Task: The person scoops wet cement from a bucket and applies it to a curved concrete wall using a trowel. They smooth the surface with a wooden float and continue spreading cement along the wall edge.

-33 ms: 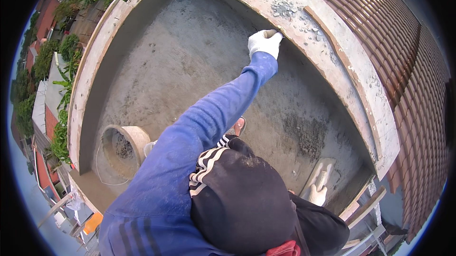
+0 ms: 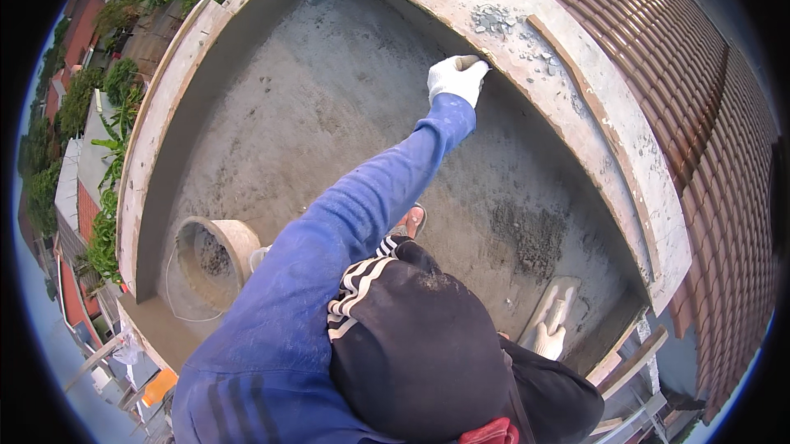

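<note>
My left hand (image 2: 457, 79), in a white knitted glove below a blue sleeve, reaches to the inner edge of the far right rim (image 2: 543, 102). Its fingers are pinched together at that edge; whatever lies between them is too small to make out. At the lower right, my right hand (image 2: 549, 340), also gloved in white, is closed round the handle of a plastering trowel (image 2: 566, 285). The flat blade lies low over the grey cement floor (image 2: 346, 90). Dark rough mortar (image 2: 531, 238) is spread near the trowel. My dark-clad knee hides part of the right arm.
A bucket (image 2: 240, 246) holding grey mortar stands tilted-looking at the left, its wire handle hanging down. Crumbled cement bits (image 2: 494, 19) and a wooden strip (image 2: 588, 98) lie on the right rim. Beyond it slopes a brown tiled roof (image 2: 650, 41). My sandalled foot (image 2: 418, 218) shows mid-floor.
My left hand and forearm have shifted very slightly to the left and down. The trowel and right hand have barely moved.
</note>
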`<state>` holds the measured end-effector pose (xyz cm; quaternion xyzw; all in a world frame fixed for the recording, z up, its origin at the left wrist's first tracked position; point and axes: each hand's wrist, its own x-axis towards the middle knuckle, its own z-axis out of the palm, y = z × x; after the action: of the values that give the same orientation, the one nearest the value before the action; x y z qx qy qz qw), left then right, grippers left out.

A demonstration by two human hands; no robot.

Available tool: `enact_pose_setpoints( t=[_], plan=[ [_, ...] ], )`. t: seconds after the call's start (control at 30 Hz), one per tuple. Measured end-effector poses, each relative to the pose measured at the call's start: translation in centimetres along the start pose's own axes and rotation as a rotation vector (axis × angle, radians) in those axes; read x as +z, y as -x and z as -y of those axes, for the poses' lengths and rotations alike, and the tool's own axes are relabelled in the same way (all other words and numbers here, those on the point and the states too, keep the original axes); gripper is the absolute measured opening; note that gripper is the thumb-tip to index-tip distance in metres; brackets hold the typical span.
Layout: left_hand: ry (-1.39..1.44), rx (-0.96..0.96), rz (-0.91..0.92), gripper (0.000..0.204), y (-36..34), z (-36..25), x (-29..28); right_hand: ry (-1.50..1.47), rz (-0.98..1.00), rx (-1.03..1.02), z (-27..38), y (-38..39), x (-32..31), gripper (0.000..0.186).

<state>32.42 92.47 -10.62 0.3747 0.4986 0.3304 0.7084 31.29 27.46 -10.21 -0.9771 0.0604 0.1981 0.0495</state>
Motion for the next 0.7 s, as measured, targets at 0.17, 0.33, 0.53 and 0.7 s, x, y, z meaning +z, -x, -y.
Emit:
enact_pose_setpoints(
  t=[0.17, 0.33, 0.53, 0.7],
  plan=[
    [0.088, 0.117, -0.202, 0.022, -5.8, -2.4, -5.4, 0.001, -0.003, -0.010, -0.3, 0.5, -0.1, 0.058],
    [-0.046, 0.288, -0.246, 0.025, -12.2, -4.2, -8.4, 0.028, 0.035, -0.005, -0.7, -0.4, 0.0, 0.059],
    [-0.247, 0.322, -0.282, 0.023, -10.8, -5.1, -6.0, 0.046, 0.065, 0.036, 0.2, -0.3, -0.5, 0.061],
    [-0.359, 0.281, -0.313, 0.026, -10.3, -6.6, -5.7, 0.057, 0.096, 0.065, -0.6, -0.9, -0.2, 0.068]
  ],
)
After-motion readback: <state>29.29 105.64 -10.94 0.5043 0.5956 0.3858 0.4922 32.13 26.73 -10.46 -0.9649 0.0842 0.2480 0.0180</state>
